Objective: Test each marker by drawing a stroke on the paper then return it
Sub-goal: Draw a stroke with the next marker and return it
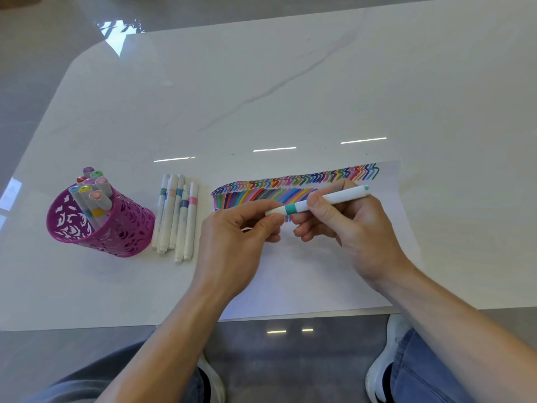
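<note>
Both hands on one marker (325, 200), held just above the paper (305, 271), roughly level, with the right end tilted slightly up and away.
- Left hand (232, 242): thumb and index pinch the marker's short white end, left of its teal band. Other fingers curled under.
- Right hand (357, 228): fingers wrapped round the barrel just right of the band, thumb on top. The long end sticks out past the knuckles and shows a teal end cap.
- Short end looks seated against the band, no gap visible. Can't tell if it is loosened.

Paper lies on the counter (261, 82), right of centre, near edge at the counter's front edge. Strokes (290, 184) fill its far part: a row of zigzags along the top and a band of slanted lines below it, many colours. The hands cover part of the lower band. The rest of the sheet is bare.

Cup (122, 228): magenta, perforated, far left, leaning in this wide view. Several markers stand in it (90, 184), coloured ends up.

Loose markers (177, 213): a tight side-by-side row flat on the counter between cup and paper, near the cup, clear of the paper. White bodies with coloured mid bands.

Below the counter edge: grey floor, jeans, white shoes.
</note>
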